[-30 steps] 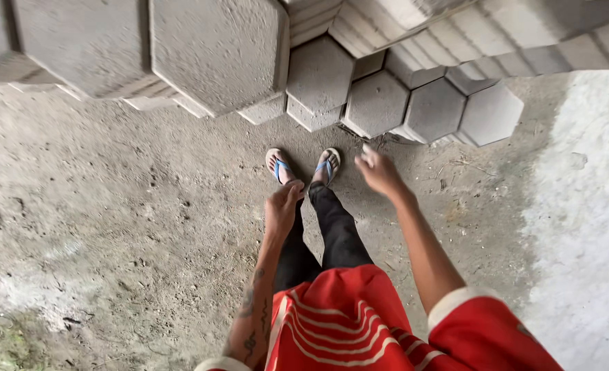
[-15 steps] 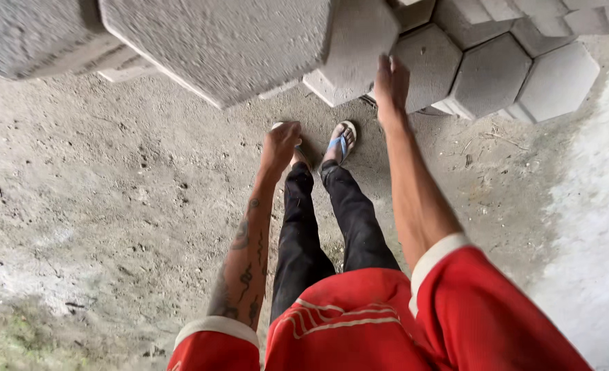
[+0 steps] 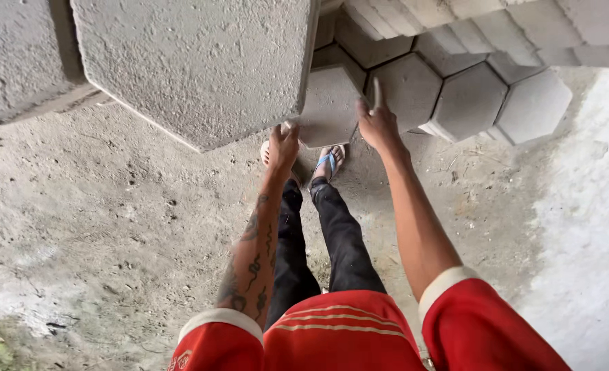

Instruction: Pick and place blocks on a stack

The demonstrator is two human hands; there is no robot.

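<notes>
Hands [image 3: 284,145] reached grey hexagonal paver [image 3: 328,110].

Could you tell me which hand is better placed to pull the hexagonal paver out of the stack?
Probably the right hand: it lies along the right edge of the hexagonal paver, fingers raised against it. The left hand only touches its lower left corner, under a bigger block.

Big hexagonal paver [image 3: 201,62] up close is cut off by top edge and hides the stack behind it. Left hand [image 3: 284,143] covers most of one foot; its fingertips are tucked behind the small paver [image 3: 328,110], so grip can't be told.
</notes>
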